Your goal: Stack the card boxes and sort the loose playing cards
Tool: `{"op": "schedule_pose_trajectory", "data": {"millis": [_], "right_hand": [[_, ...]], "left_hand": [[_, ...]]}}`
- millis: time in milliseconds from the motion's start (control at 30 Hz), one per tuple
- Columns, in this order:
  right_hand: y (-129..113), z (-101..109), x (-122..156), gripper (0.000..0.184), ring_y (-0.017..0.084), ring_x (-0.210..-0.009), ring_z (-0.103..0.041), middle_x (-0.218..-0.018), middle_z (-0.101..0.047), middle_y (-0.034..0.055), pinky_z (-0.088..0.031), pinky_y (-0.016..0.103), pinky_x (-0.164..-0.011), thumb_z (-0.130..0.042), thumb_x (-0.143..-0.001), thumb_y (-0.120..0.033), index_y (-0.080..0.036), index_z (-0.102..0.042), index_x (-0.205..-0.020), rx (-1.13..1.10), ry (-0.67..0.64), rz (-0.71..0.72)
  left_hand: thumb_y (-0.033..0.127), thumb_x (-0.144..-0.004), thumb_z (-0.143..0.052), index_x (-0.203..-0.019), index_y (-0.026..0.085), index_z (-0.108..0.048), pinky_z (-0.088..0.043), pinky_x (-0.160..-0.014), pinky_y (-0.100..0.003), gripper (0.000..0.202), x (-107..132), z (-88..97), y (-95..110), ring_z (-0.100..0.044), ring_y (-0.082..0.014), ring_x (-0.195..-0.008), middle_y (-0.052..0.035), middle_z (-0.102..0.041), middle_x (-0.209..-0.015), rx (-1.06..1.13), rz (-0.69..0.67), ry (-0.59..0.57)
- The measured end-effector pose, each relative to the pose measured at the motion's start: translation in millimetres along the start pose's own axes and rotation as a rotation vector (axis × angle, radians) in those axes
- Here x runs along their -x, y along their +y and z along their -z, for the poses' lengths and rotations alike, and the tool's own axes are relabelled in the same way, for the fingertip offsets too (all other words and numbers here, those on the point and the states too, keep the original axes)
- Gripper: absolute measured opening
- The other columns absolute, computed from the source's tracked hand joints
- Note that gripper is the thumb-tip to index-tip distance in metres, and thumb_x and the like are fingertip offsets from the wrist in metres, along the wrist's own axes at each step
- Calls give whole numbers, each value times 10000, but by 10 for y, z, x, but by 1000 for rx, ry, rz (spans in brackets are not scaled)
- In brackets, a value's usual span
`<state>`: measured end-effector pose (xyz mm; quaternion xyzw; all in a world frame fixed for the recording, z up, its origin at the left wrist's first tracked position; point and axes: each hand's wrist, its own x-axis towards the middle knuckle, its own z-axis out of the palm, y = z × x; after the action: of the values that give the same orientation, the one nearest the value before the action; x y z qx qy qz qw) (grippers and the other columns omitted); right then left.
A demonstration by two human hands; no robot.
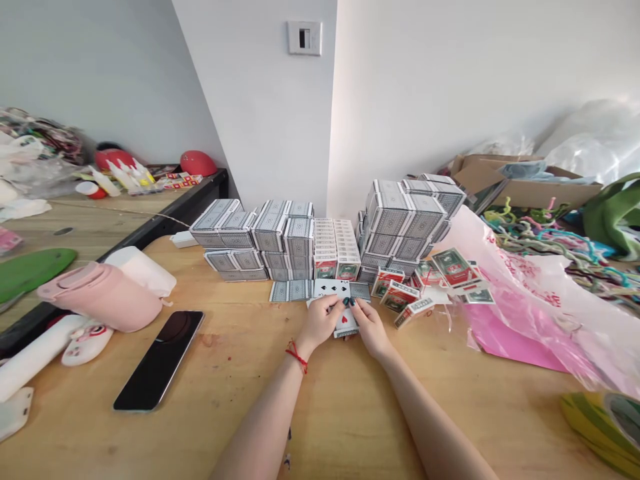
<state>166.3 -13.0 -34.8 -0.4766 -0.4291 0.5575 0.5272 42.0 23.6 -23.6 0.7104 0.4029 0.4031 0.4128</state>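
Observation:
My left hand [321,321], with a red cord on its wrist, and my right hand [369,325] meet at the middle of the table. Their thumbs and fingertips are pinched together over a playing card with a red heart [345,321], which both hands hold. Just beyond lies a face-up spade card [332,289], partly covered by the fingers. Face-down grey-backed cards [291,291] lie in a row on either side of it. Behind them rise stacks of grey-patterned card blocks [225,225] on the left and a taller stack [405,213] on the right, with white card boxes [336,243] between.
Loose red-and-green card boxes [400,293] lie right of my hands, beside pink plastic wrapping [520,340]. A black phone [159,360] and a pink tumbler [107,297] are at left. Yellow tape [595,423] sits at the near right. A wall [260,100] stands behind.

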Motion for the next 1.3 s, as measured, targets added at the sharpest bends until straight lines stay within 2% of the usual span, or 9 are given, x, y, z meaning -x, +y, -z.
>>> {"op": "schedule_pose_trajectory", "data": {"millis": [133, 267, 367, 467, 667, 967, 1200, 1300], "right_hand": [[21, 2, -13, 343, 101, -407, -403, -513, -429, -48, -350, 219, -366, -476, -764, -535, -198, -488, -700, 111, 6, 46], [25, 0, -20, 351, 109, -509, -400, -565, -446, -25, -343, 213, -458, -468, -779, -503, -183, -480, -633, 241, 143, 175], [36, 4, -22, 352, 111, -507, -405, -560, -435, -27, -348, 216, -461, -452, -790, -498, -190, -464, -621, 266, 199, 188], [60, 6, -21, 360, 107, -451, -394, -516, -413, -37, -335, 217, -411, -447, -790, -514, -201, -443, -613, 238, 189, 152], [65, -36, 17, 362, 120, -383, -435, -452, -468, -30, -353, 238, -391, -418, -809, -523, -209, -457, -633, 244, 80, 145], [56, -32, 43, 335, 113, -394, -473, -499, -547, -6, -382, 234, -406, -431, -815, -493, -197, -470, -664, 203, -37, 138], [137, -39, -24, 313, 97, -354, -453, -440, -466, -58, -350, 202, -354, -459, -800, -478, -203, -440, -652, 228, 37, 108], [97, -27, -20, 318, 84, -329, -427, -431, -464, -59, -320, 193, -330, -458, -803, -474, -196, -449, -648, 203, -10, 98]], "left_hand": [[403, -832, -373, -554, 166, -447, -314, -499, -213, 373, 10, -38, -5, -387, -105, -540, 9, -428, -546, -47, 29, 15], [402, -823, -390, -570, 166, -490, -297, -482, -208, 360, 20, -43, -3, -384, -97, -515, 19, -443, -529, -45, 26, 52], [398, -800, -430, -611, 168, -533, -304, -493, -207, 315, 23, -38, 8, -408, -96, -518, 23, -484, -541, -55, 25, 50], [404, -793, -442, -636, 170, -515, -309, -503, -201, 291, 12, -43, 5, -423, -95, -532, 28, -500, -559, -46, 66, 76], [447, -762, -487, -555, 176, -388, -281, -478, -198, 355, -29, -38, -28, -359, -81, -481, 58, -391, -489, 26, 145, 151], [384, -831, -383, -571, 179, -383, -275, -495, -203, 331, -10, -55, -62, -359, -89, -497, 47, -375, -500, -43, 97, 210], [353, -829, -381, -551, 180, -337, -277, -508, -207, 330, -17, -99, -96, -358, -93, -523, 39, -381, -528, -136, 43, 180], [357, -824, -385, -542, 180, -323, -277, -499, -208, 338, -13, -119, -82, -347, -91, -516, 41, -364, -525, -93, 44, 161]]}}
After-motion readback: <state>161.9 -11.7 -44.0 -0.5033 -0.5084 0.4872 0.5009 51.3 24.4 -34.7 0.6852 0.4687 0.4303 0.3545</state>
